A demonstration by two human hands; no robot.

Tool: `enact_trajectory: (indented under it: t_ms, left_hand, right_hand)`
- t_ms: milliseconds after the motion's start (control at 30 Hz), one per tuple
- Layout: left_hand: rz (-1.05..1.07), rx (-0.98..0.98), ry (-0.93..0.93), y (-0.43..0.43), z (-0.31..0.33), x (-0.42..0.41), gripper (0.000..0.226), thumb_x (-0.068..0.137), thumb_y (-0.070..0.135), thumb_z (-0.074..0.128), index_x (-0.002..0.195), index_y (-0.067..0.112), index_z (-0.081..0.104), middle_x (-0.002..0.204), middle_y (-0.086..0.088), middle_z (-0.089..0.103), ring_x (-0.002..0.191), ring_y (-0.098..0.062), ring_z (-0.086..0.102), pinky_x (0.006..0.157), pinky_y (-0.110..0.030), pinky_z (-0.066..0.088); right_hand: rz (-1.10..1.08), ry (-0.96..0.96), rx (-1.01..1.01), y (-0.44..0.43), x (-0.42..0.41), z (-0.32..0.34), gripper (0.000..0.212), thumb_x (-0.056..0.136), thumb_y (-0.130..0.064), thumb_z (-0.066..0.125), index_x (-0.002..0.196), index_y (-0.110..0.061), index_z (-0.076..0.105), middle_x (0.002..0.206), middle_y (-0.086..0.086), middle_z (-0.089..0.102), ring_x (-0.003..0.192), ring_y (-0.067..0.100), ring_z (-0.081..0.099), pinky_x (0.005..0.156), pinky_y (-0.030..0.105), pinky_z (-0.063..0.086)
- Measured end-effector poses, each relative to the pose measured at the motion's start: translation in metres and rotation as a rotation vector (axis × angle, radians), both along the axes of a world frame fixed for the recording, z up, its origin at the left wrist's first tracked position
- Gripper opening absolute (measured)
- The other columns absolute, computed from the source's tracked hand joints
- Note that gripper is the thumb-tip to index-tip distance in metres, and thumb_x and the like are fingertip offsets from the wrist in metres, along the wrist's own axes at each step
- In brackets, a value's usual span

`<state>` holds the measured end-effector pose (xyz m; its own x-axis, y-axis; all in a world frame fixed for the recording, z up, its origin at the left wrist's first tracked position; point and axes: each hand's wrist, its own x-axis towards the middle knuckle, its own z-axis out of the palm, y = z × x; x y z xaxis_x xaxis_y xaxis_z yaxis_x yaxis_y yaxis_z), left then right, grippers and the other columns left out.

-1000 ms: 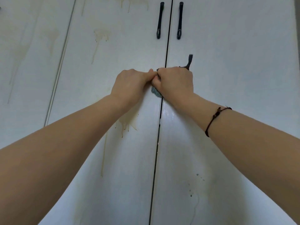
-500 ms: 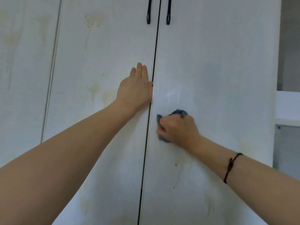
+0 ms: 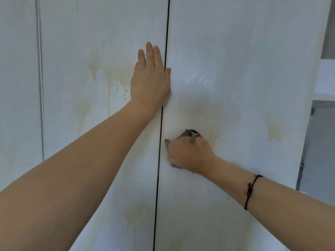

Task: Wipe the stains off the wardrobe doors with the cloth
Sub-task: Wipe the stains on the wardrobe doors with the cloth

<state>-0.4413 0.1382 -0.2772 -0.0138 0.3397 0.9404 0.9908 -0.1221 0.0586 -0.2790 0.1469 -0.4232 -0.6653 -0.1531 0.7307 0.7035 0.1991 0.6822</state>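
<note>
Two white wardrobe doors meet at a dark vertical gap. The left door (image 3: 90, 160) carries yellowish drip stains (image 3: 112, 75) beside my left hand (image 3: 151, 78), which presses flat on it, fingers straight, thumb across the gap. My right hand (image 3: 190, 154) grips a bunched grey-blue cloth (image 3: 191, 134) and holds it against the right door (image 3: 244, 69), just right of the gap. Only bits of cloth show above and below the fist. A faint yellow stain (image 3: 274, 132) marks the right door farther right. A wet sheen lies above the cloth.
Another white panel (image 3: 18, 87) stands at the far left behind a vertical seam. At the right edge of the wardrobe is a white shelf (image 3: 326, 78) with a darker opening below it. More faint stains sit low on the left door (image 3: 137, 214).
My hands separated: the left now presses flat on the left door, the right dropped with the cloth down the right door. The view tilted lower, and the black handles left the frame.
</note>
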Motion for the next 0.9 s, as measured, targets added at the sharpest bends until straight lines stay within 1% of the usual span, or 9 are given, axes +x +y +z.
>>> enact_trajectory:
  t_ms: [67,167,300,400,533,633,700,800,900]
  left_hand:
    - [0.007,-0.008,0.044,-0.001,-0.010,-0.001,0.066,0.107,0.040,0.019,0.158,0.000,0.006,0.165,-0.020,0.004,0.152,-0.038,0.008,0.124,-0.044,0.019]
    - [0.023,0.030,0.038,0.001,-0.014,-0.003,0.066,0.107,0.040,0.019,0.157,-0.001,0.006,0.165,-0.021,0.004,0.152,-0.039,0.008,0.123,-0.045,0.018]
    - [0.062,0.063,0.042,0.008,-0.019,0.001,0.063,0.108,0.037,0.016,0.157,-0.001,0.006,0.165,-0.022,0.005,0.152,-0.040,0.008,0.123,-0.046,0.019]
    - [0.066,0.075,0.036,0.011,-0.021,0.000,0.062,0.108,0.034,0.016,0.157,-0.002,0.006,0.164,-0.023,0.006,0.151,-0.041,0.009,0.123,-0.046,0.019]
    - [0.059,0.057,0.023,0.009,-0.037,0.002,0.060,0.108,0.032,0.016,0.157,-0.002,0.006,0.164,-0.024,0.006,0.151,-0.043,0.010,0.122,-0.047,0.024]
    - [0.047,0.035,0.049,0.005,-0.048,0.002,0.061,0.107,0.032,0.016,0.156,-0.002,0.007,0.163,-0.025,0.008,0.150,-0.045,0.011,0.120,-0.048,0.026]
    - [0.054,0.048,0.064,0.005,-0.049,0.001,0.062,0.106,0.034,0.015,0.156,-0.002,0.008,0.163,-0.026,0.008,0.150,-0.046,0.012,0.121,-0.049,0.024]
    - [0.036,0.049,0.014,0.004,-0.050,0.004,0.063,0.106,0.036,0.015,0.157,-0.001,0.007,0.164,-0.025,0.007,0.150,-0.045,0.010,0.122,-0.049,0.022]
    - [0.032,0.079,0.043,0.005,-0.052,0.006,0.061,0.107,0.034,0.017,0.156,-0.003,0.009,0.163,-0.026,0.009,0.150,-0.044,0.012,0.121,-0.049,0.025]
  right_hand:
    - [-0.033,0.051,0.023,-0.001,0.017,0.049,0.039,0.088,-0.023,0.064,0.056,-0.019,0.043,0.049,0.000,0.043,0.040,0.023,0.042,0.043,0.024,0.033]
    - [-0.068,0.408,-0.020,-0.018,0.038,0.145,0.034,0.092,-0.031,0.052,0.063,-0.016,0.045,0.052,0.000,0.043,0.048,0.029,0.049,0.050,0.026,0.023]
    - [-0.111,0.694,-0.070,-0.015,0.037,0.153,0.028,0.089,-0.035,0.047,0.069,-0.016,0.048,0.057,0.003,0.047,0.056,0.029,0.046,0.052,0.029,0.019]
    - [0.026,0.550,0.019,-0.001,0.012,0.081,0.029,0.086,-0.028,0.063,0.062,-0.014,0.056,0.051,0.006,0.051,0.045,0.028,0.048,0.047,0.026,0.023]
    - [0.072,0.203,-0.079,-0.005,0.008,-0.044,0.036,0.082,-0.023,0.068,0.057,-0.020,0.043,0.052,-0.001,0.041,0.045,0.021,0.040,0.043,0.026,0.032]
    - [-0.078,0.027,-0.015,-0.003,0.028,-0.024,0.038,0.086,-0.021,0.065,0.055,-0.019,0.044,0.050,0.002,0.040,0.042,0.021,0.039,0.046,0.024,0.029]
    - [-0.131,0.253,0.086,-0.002,0.037,0.056,0.040,0.093,-0.025,0.055,0.055,-0.013,0.051,0.047,0.007,0.042,0.039,0.026,0.043,0.045,0.025,0.027]
    - [-0.161,0.669,0.002,-0.026,0.049,0.168,0.031,0.092,-0.036,0.041,0.070,-0.015,0.048,0.060,0.003,0.045,0.057,0.028,0.044,0.055,0.033,0.022]
    - [-0.135,0.745,-0.054,-0.018,0.049,0.167,0.027,0.092,-0.036,0.040,0.073,-0.018,0.046,0.063,0.001,0.047,0.060,0.024,0.043,0.057,0.033,0.022]
